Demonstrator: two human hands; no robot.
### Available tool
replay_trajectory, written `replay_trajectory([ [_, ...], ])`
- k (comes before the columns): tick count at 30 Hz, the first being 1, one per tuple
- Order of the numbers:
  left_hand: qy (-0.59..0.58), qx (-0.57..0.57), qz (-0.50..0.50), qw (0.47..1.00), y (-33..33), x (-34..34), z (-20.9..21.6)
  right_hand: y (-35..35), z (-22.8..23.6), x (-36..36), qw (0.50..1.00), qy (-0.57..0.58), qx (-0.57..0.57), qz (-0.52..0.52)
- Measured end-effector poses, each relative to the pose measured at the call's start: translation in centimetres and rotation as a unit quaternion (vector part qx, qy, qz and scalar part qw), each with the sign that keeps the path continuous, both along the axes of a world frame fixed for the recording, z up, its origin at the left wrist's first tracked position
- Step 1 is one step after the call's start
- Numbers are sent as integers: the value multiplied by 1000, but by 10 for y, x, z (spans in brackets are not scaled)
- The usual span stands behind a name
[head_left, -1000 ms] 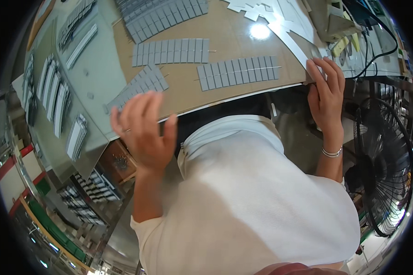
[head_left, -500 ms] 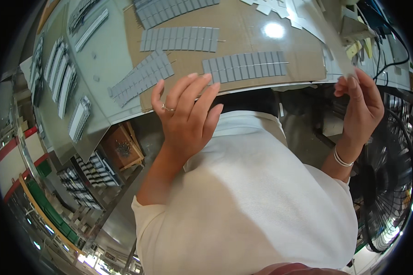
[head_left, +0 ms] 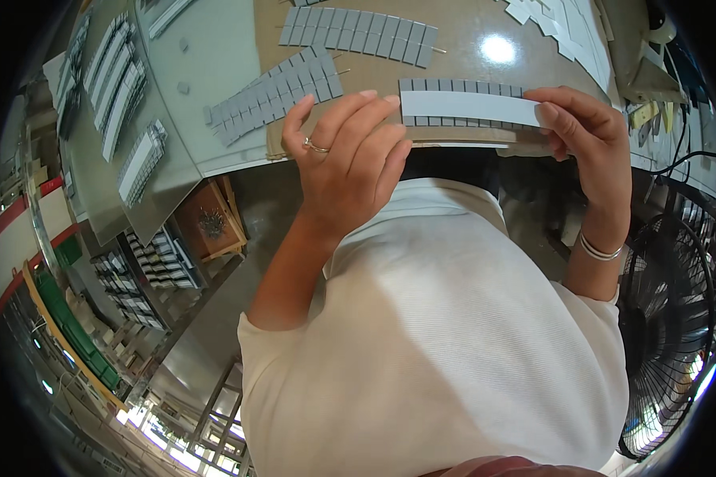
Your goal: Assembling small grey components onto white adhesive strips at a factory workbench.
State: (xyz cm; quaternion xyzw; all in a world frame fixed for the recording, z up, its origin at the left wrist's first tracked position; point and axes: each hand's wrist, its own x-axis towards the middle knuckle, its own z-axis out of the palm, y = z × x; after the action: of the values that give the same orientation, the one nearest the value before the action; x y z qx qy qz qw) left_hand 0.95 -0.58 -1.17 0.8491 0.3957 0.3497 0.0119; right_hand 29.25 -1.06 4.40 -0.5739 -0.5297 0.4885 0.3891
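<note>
A long white strip [head_left: 469,109] is pinched at its right end by my right hand [head_left: 587,131], thumb on top. The strip lies lengthwise over a row of narrow grey pieces [head_left: 463,84], whose upper and lower edges show past it. Nothing is in my left hand [head_left: 344,163], its fingers spread in the air by the left end of that row. Farther left, a bunch of overlapping grey rows [head_left: 274,99] lies slanted on the brown board. Above it sits another grey row [head_left: 358,33] with a thin rod or wire sticking out at its right end.
Loose white strips [head_left: 561,28] are heaped at the far right of the brown board [head_left: 461,60]. Bundles of light strips [head_left: 139,171] lie on the glass-like tabletop at left. A black fan [head_left: 664,334] stands to my right, and a wooden box [head_left: 207,219] is below the table.
My right hand has swung in to the left, laying the white strip over the near grey row. My left hand stays spread, a little farther right in view. The view has shifted.
</note>
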Motion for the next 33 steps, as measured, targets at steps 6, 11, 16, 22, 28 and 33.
replay_trajectory([
  [6,-1,19,-4,1000,1,-1,-4,3,0,2,1000,-4,-23,19],
  [11,2,22,-3,1000,-1,-3,-5,4,1,0,999,-17,-35,23],
  [16,25,20,13,999,-2,-2,-3,6,0,1,999,-31,-33,27],
  [22,30,27,10,999,2,4,0,10,0,8,999,-42,-15,32],
  [28,34,7,-3,999,1,2,3,-2,21,2,994,28,-74,-74],
  [33,57,2,14,998,-6,0,10,5,41,69,879,-205,265,-339],
])
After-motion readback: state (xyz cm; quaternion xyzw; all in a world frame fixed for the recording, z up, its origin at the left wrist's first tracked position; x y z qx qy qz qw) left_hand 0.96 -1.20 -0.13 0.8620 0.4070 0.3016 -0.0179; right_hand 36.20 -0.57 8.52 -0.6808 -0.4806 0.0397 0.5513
